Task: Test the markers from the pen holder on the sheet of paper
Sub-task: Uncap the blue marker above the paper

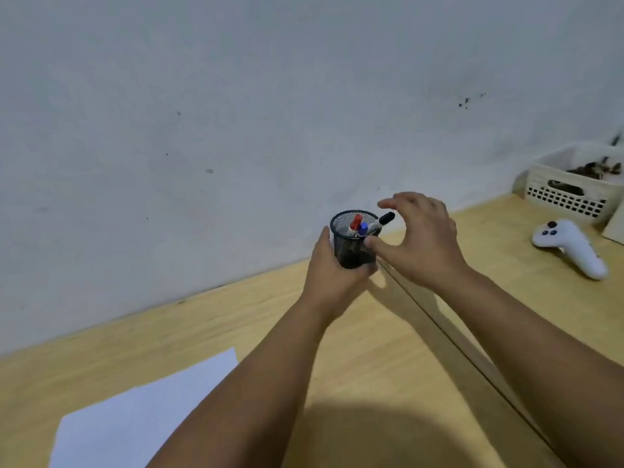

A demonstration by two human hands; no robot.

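A black mesh pen holder [351, 228] stands near the wall on the wooden table [236, 325]. In it are a red-capped marker [355, 222], a blue-capped marker [363, 229] and a black-capped marker [383, 221] that leans out to the right. My left hand [332, 271] is wrapped around the holder's lower body. My right hand [422, 238] hovers just right of the rim, fingers spread and curved around the black marker, thumb beside the holder; it holds nothing. A white sheet of paper [141, 417] lies at the lower left, partly under my left forearm.
A white game controller [570, 246] lies on the table at the right. Behind it a white perforated basket [570, 194] with dark contents stands against the grey wall. A seam between two table boards runs diagonally from the holder to the lower right.
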